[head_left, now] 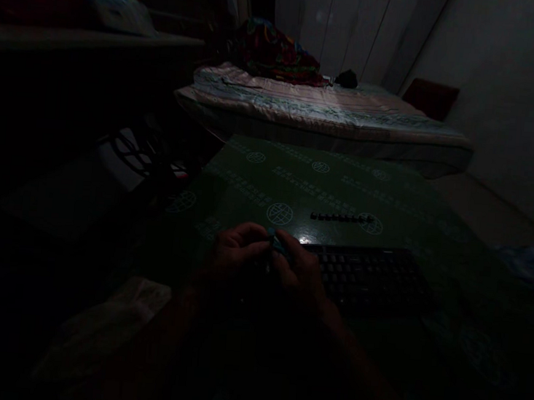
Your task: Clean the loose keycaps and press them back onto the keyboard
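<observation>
In dim light, my left hand [240,247] and my right hand [302,269] meet over the left end of a black computer keyboard [372,276]. Fingertips of both hands are pinched around a small bluish piece [278,244], perhaps cloth; its exact kind is too dark to tell. Behind the keyboard, several small black pieces that look like keycaps [339,218] stand in a row. The keyboard's left part is hidden by my hands and by shadow.
The keyboard lies on a green tabletop [250,180] printed with white globes and lettering. A pale cloth [139,295] is at the left. Beyond the table stands a bed [329,109] with a bundled red blanket [278,53]. A shelf [168,41] juts in at upper left.
</observation>
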`<action>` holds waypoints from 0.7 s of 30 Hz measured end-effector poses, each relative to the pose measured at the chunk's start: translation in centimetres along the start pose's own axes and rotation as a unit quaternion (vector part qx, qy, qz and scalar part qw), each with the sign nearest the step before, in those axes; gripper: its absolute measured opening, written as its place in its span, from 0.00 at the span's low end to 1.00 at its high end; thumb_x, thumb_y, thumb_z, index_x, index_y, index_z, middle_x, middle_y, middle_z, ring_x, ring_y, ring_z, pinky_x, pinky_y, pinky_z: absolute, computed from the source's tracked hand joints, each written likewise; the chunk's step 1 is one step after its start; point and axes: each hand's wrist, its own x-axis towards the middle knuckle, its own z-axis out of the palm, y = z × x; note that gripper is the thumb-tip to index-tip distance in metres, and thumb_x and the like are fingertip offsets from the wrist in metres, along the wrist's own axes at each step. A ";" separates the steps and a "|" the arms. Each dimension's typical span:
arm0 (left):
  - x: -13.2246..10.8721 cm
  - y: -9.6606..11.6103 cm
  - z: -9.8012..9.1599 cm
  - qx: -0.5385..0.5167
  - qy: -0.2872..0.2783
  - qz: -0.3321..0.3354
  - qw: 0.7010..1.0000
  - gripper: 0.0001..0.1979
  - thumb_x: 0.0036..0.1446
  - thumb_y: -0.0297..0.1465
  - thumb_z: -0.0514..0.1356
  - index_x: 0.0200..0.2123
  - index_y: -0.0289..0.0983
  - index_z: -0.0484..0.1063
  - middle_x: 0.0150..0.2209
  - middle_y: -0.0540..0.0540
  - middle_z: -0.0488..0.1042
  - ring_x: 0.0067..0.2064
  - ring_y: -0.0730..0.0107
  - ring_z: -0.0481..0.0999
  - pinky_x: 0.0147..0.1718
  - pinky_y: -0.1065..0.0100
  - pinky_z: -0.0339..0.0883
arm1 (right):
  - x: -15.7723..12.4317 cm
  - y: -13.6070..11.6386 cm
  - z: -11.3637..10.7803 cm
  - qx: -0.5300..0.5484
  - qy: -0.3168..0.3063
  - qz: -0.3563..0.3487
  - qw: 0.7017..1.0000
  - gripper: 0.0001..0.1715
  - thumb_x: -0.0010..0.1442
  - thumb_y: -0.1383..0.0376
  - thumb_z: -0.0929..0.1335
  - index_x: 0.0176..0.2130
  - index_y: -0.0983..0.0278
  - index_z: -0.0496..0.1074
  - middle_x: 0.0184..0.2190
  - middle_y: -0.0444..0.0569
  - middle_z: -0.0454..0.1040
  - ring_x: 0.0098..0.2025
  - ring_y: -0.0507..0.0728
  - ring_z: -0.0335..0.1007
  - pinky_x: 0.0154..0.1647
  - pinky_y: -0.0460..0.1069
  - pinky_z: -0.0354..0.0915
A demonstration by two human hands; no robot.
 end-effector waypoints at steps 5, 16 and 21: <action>-0.2 0.4 0.1 -0.036 0.020 -0.010 0.999 0.11 0.38 0.30 0.69 0.27 0.36 0.72 0.23 0.52 0.72 0.24 0.75 0.70 0.23 0.75 0.63 | -0.5 -0.1 0.6 -0.033 -0.039 -0.023 0.998 0.20 0.58 0.67 0.62 0.50 0.65 0.68 0.41 0.53 0.76 0.40 0.55 0.73 0.42 0.48 0.67; 0.1 0.2 -0.7 -0.059 -0.044 -0.044 0.996 0.11 0.38 0.30 0.68 0.27 0.34 0.72 0.23 0.51 0.73 0.24 0.74 0.71 0.24 0.74 0.64 | -1.1 0.3 1.3 -0.071 -0.004 -0.106 0.992 0.26 0.58 0.66 0.61 0.56 0.68 0.63 0.42 0.57 0.75 0.42 0.58 0.73 0.41 0.49 0.69; 0.2 0.5 -0.7 -0.098 -0.012 -0.044 0.994 0.13 0.34 0.30 0.70 0.25 0.34 0.71 0.19 0.53 0.71 0.20 0.78 0.68 0.19 0.77 0.60 | -1.2 0.7 1.5 -0.095 -0.005 -0.145 0.985 0.27 0.59 0.65 0.59 0.57 0.69 0.61 0.35 0.56 0.76 0.34 0.55 0.72 0.34 0.47 0.68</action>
